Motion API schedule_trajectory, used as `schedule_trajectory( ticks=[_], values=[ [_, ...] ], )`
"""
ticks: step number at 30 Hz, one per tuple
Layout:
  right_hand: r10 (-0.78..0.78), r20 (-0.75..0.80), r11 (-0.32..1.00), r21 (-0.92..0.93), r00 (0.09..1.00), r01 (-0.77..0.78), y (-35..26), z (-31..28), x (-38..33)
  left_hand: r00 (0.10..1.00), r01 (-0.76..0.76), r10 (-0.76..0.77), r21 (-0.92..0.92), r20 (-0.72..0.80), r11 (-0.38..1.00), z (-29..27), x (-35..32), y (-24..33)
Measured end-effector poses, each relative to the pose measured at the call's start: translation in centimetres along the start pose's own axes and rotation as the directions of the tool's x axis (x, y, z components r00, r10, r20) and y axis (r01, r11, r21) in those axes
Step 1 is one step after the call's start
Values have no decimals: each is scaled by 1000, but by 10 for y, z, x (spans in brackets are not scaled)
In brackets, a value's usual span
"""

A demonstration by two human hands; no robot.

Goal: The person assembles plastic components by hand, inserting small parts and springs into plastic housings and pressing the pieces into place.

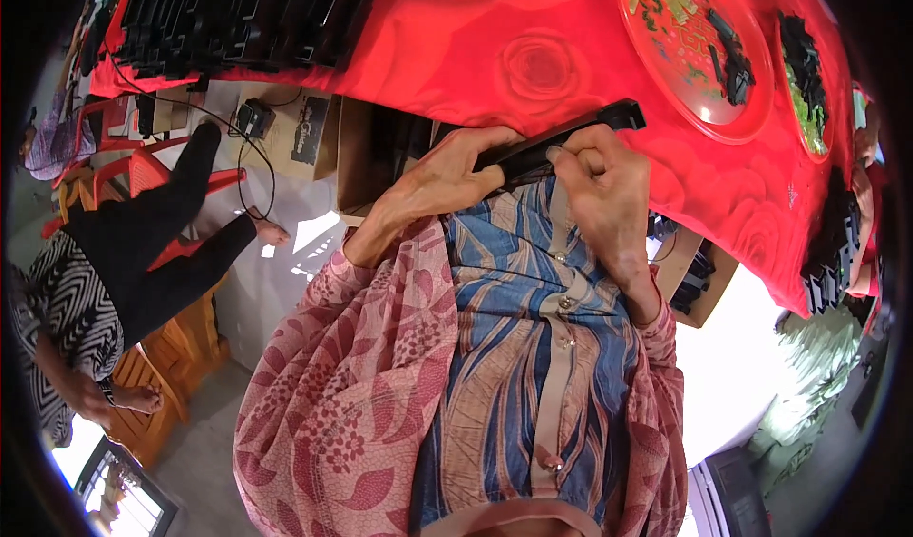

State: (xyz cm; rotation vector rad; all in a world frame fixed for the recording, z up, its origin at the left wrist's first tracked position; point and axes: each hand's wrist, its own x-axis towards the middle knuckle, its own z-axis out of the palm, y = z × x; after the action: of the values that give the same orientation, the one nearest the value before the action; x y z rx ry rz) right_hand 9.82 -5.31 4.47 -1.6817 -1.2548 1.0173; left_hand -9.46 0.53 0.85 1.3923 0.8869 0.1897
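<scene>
A long black plastic bar [571, 134] is held slanting in front of my chest, at the edge of the red-covered table. My left hand [455, 174] is wrapped round its near-left end, with the thumb stretched along it. My right hand [606, 187] is closed at the bar's middle, thumb and curled fingers pressed together against it. The far-right end, with a wider block-like tip, sticks out past my right hand over the cloth. Whether a small part sits between my right fingertips is hidden.
On the red cloth [475, 52] lie a stack of black bars [247, 14] at far left and red trays [656, 80] with small black and yellow-green parts at right. Cardboard boxes [357, 156] stand below the table edge. Another person [124, 261] sits at left.
</scene>
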Motion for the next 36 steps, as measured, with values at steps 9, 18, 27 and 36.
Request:
schedule_trajectory(
  ticks=[9,18,27,36],
  values=[
    [31,32,1000,3,999,-31,0,0,0,997,-56,59,52,-52,997,2,1,1],
    [-44,34,994,-97,998,48,-6,-1,-1,996,-78,80,51,-40,996,2,0,2],
    [-25,56,1000,-8,998,25,2,-8,1,999,-37,37,77,-6,996,1,-2,12],
    [14,54,999,52,998,-16,2,-8,3,998,-56,52,-99,-38,994,2,2,-9]
  ],
)
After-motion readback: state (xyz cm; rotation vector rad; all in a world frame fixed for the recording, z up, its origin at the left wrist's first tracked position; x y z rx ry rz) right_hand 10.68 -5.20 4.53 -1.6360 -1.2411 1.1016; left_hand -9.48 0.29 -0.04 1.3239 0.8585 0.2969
